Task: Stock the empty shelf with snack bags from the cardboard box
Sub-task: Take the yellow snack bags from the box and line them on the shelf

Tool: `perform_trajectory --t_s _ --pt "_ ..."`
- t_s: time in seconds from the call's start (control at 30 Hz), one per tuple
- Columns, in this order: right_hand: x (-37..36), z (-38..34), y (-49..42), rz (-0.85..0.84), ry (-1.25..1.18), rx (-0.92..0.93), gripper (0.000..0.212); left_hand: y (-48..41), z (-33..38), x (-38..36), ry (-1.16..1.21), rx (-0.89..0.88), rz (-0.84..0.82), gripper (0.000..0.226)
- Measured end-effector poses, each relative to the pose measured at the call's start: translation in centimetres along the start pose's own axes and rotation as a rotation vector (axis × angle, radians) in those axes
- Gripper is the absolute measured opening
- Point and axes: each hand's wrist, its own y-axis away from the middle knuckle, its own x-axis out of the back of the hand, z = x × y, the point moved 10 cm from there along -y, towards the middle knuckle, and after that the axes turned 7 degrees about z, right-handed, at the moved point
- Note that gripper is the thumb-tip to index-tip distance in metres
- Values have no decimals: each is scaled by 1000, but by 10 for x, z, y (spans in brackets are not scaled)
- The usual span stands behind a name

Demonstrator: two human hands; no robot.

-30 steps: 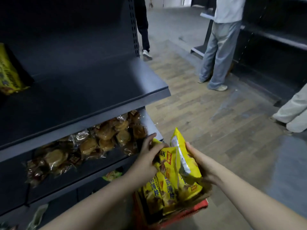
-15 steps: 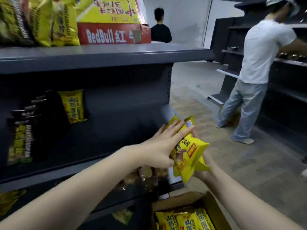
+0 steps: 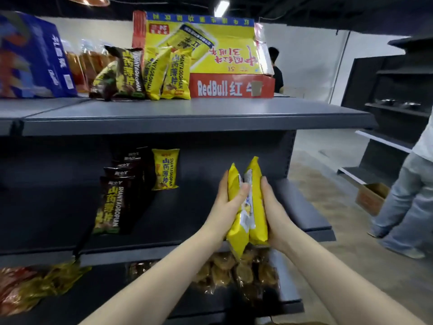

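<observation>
Now | left hand (image 3: 228, 207), right hand (image 3: 275, 209) upright | palms gripping snack bags (image 3: 257, 191)

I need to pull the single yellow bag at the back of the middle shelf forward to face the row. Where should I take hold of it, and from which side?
Probably by its upper right edge, coming from the front right. The yellow bag stands upright against the back panel, the dark bags crowd its left side, and the shelf to its right is bare.
</observation>
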Motion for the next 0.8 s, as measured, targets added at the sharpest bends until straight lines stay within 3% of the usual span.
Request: perform_trajectory --t_s 0.1,0.23,0.33,0.43,0.63,0.73,0.8 --pt "-22 5 -10 47 188 84 98 -1 7 30 -65 -109 69 71" --pt "-54 11 -17 57 438 209 73 1 10 78 -137 -182 172 68" --pt "-78 23 -22 1 627 171 69 0 9 116 -40 -185 292 58" --pt "-103 41 -17 -89 594 84 69 -4 2 130 19 -149 269 50" --pt "-136 60 -35 -116 542 101 63 -18 -6 169 19 -155 256 57" --pt "-151 54 -60 -59 536 177 49 -28 -3 202 -8 -173 345 58" --pt "-159 48 -82 4 591 250 59 -31 4 233 -20 -211 453 46"
